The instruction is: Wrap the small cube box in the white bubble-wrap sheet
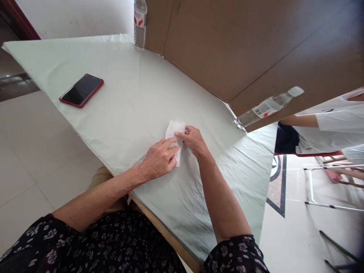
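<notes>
— Pressing down, is it, that left hand?

— Yes, its fingers are lying flat and loosely spread on the white tissue, pinning it to the pale tablecloth.

— And the right hand?

— Its fingertips are pinching the tissue's edge. A red phone is lying well apart.

The left hand covers the lower part of the tissue; the right hand hides its right edge. The upright bottle loses its cap to the top edge. A co-worker at the right edge shows only a sleeve and arm. The bottle label is too small to read. Chair legs are blurred.
</notes>
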Demonstrator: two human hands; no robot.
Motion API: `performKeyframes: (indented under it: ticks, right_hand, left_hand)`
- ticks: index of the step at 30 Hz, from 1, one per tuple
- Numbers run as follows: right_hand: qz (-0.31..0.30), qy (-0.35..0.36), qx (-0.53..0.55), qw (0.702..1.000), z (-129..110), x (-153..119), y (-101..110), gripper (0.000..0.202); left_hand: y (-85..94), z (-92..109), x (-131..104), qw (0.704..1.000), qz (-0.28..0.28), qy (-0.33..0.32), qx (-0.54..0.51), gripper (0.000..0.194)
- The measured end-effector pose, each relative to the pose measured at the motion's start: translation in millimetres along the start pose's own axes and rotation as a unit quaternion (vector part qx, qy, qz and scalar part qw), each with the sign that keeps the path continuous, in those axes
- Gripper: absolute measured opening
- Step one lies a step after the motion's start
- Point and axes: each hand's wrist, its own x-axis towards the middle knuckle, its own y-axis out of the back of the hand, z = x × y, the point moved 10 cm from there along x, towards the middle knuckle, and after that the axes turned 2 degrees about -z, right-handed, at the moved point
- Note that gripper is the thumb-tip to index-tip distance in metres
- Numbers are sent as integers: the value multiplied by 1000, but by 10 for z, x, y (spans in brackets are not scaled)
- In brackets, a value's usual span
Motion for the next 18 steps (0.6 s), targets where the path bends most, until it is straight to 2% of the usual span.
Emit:
performKeyframes:
  ticks: [4, 8, 13, 16, 18]
  right_hand:
    - [-32, 35, 29, 998, -108, 84, -165, 30]
    - [-11, 78, 93, 993, -185, 8, -171, 25]
    - [-20, 121, 141, 982, -337, -267, -132, 27]
    - [-31, 173, 90, 980, -478, -533, -121, 22]
    - [-23, 203, 30, 979, -530, -723, -116, 20]
  left_hand:
    - [-31, 12, 15, 1000, -22, -10, 2, 25]
    - [-70, -59, 24, 999, -33, 15, -27, 28]
    - [-63, -133, -27, 997, 0, 46, -69, 28]
    - [2, -241, -101, 990, 48, 108, -79, 27]
    - [59, -323, -158, 982, 84, 150, -83, 34]
